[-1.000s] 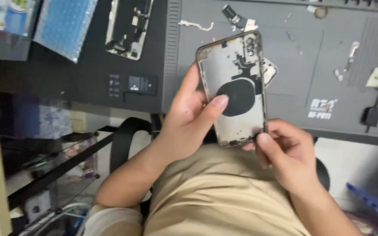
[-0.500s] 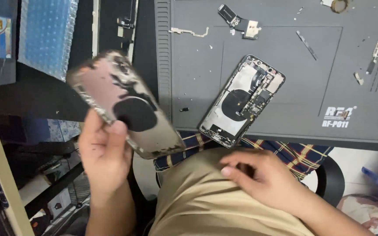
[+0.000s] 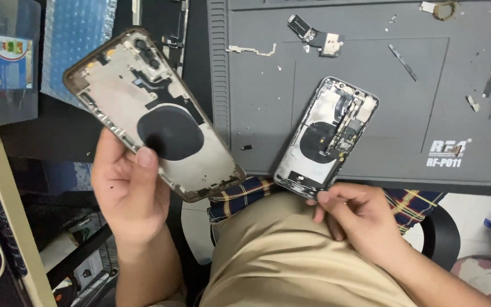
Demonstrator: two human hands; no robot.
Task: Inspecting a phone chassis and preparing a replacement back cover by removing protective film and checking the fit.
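Hands are busy with two phone shells. The left hand [image 3: 129, 196] grips an empty phone back housing [image 3: 153, 112] and has swung it out to the left, off the grey mat [image 3: 370, 113] — a moment ago it was over the lap. The right hand [image 3: 359, 219], fingers loosely curled, touches the bottom edge of a second phone housing [image 3: 326, 138] — that one is full of parts and lies on the table.
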